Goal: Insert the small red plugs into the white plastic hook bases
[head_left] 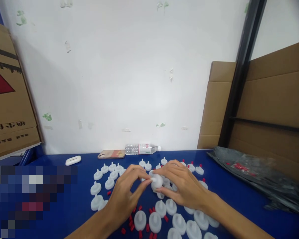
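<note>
Over the middle of the table, my left hand [128, 191] pinches the narrow spout of a translucent white nozzle cap [157, 181]. The fingers and thumb of my right hand [183, 181] close around the round base of that same cap, which is tilted with its spout toward the left. Beneath and around both hands lie several similar white nozzle caps [140, 220], mostly with spouts up. Small red tip covers [123, 231] are scattered near the front, between the caps. At the back right, some nozzle caps wear a red tip cover [200, 165].
A clear water bottle [142, 149] and a phone [111, 154] lie along the wall. A white earbud case [73, 160] is at left. Dark plastic bag [259, 179] with red pieces spreads at right. Cardboard [12, 99] stands at left. The lower left is pixelated.
</note>
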A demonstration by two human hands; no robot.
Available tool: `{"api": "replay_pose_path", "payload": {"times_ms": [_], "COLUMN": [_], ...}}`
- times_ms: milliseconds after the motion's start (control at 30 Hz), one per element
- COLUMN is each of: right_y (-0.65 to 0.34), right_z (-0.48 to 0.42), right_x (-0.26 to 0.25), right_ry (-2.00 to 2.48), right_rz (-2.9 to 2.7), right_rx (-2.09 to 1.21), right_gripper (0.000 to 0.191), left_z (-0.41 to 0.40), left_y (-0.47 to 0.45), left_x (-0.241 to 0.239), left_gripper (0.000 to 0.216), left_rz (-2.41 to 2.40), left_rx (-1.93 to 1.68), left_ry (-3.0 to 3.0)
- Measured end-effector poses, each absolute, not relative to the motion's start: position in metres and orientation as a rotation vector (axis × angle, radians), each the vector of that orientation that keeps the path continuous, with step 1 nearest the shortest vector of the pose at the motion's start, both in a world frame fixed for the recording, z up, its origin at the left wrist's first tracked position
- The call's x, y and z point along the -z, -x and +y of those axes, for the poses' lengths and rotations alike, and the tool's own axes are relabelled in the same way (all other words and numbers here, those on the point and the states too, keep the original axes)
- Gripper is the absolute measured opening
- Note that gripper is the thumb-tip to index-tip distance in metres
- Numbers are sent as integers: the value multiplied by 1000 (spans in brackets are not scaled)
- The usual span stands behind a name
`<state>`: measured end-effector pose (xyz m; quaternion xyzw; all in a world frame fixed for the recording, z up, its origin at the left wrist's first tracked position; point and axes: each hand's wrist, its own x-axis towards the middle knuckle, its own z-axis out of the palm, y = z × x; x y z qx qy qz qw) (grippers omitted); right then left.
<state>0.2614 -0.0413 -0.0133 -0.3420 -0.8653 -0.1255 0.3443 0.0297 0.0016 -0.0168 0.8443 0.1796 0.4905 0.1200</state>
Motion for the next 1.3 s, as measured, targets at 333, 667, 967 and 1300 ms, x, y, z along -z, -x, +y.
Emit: {"api": "replay_pose_path", "payload": {"times_ms": [333, 667, 967, 1300], "right_y": [-261, -265, -267, -265], "right_z": [-44, -38, -38, -38], "right_x": [11, 10, 7, 8], "right_ry": [895, 961, 935, 939], "right_rz": [-2272, -2124, -2139, -2160], "right_rx": [307, 416, 432, 418], "right_gripper": [39, 40, 41, 46], "left_z": [6, 11, 10, 4], "left_y": [-29, -25, -25, -23], "left_x": [23, 12, 21, 19], "left_gripper": [8, 12, 5, 13], "left_rz": [577, 696, 448, 559], "left_rx": [-1305, -766, -500, -465], "left_ry": [-2490, -2507, -2563, -2655]}}
